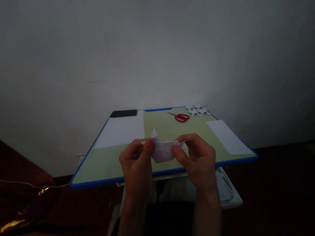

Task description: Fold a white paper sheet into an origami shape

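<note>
Between both hands, above the near edge of the table, is a piece of folded white paper (163, 151) with a pointed tip standing up at its left. My left hand (138, 163) pinches its left end, thumb toward me. At the other end, my right hand (199, 157) grips the paper between thumb and fingers, and a small corner pokes out by the index finger. Red-handled scissors (182, 117) lie beyond the hands on the pale green tabletop (159, 123). Several small folded white paper pieces (197, 110) are grouped at the far right corner.
White paper (122, 129) covers part of the table's left side, with a dark flat phone-like object (123, 113) on its far edge. Another white sheet (229, 138) lies at right. A wall (156, 53) stands behind the table. A white cable (14, 182) runs at lower left.
</note>
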A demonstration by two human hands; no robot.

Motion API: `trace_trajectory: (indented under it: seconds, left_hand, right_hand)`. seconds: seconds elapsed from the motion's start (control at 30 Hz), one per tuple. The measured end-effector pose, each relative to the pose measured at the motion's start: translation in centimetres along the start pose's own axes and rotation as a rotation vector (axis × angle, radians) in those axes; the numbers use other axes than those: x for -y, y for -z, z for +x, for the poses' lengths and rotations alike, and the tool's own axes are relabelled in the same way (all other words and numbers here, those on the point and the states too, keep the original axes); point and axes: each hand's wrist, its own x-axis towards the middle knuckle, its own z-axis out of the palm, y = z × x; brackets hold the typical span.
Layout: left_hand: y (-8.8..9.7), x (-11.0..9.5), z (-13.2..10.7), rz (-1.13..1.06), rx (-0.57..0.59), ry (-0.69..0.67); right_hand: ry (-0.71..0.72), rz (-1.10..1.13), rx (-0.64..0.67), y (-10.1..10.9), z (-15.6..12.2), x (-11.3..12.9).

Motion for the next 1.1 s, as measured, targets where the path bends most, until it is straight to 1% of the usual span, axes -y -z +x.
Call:
trace_trajectory:
  seconds: [0.1,0.17,0.27,0.37,0.4,0.47,0.57,0.63,0.77,0.83,0.93,1.1]
  left_hand:
    - [-0.1,0.1,0.1,-0.025,0.025,0.019]
    - [-0.2,0.1,0.1,-0.035,0.066,0.047]
    - [-0.1,0.1,0.2,-0.017,0.151,0.11]
    - [0.0,0.1,0.2,0.062,0.247,0.196]
    - [0.0,0.1,0.2,0.087,0.27,0.214]
    - [0.0,0.1,0.1,0.108,0.282,0.208]
    - [0.0,0.0,0.2,0.102,0.24,0.157]
    - [0.2,-0.1,0.3,0.134,0.236,0.151]
    - [0.7,-0.5,0.5,0.21,0.286,0.16]
    - [0.7,-0.6,0.4,0.192,0.288,0.144]
    - [0.6,-0.2,0.3,0.122,0.265,0.122]
    - [0.2,0.6,0.2,0.066,0.251,0.077]
  right_hand:
    - [-0.007,0.014,-0.016,-0.3,0.1,0.2]
    - [-0.025,0.055,-0.079,-0.7,0.3,0.3]
    - [-0.071,0.151,-0.212,-1.3,0.7,0.0]
    - [-0.123,0.208,-0.269,-1.8,0.9,-0.6]
    - [-0.142,0.21,-0.271,-1.8,1.0,-0.7]
    - [-0.179,0.185,-0.248,-1.7,1.0,-0.7]
    - [-0.2,0.108,-0.158,-1.2,0.9,0.0]
    - [-0.189,0.08,-0.109,-0.8,0.9,0.5]
    - [-0.103,0.037,-0.051,-0.3,0.8,0.9]
    - [-0.067,0.006,-0.052,-0.4,0.8,0.8]
    - [-0.051,-0.001,-0.093,-0.7,0.7,0.8]
    - [-0.081,0.037,-0.111,-1.3,0.6,0.7]
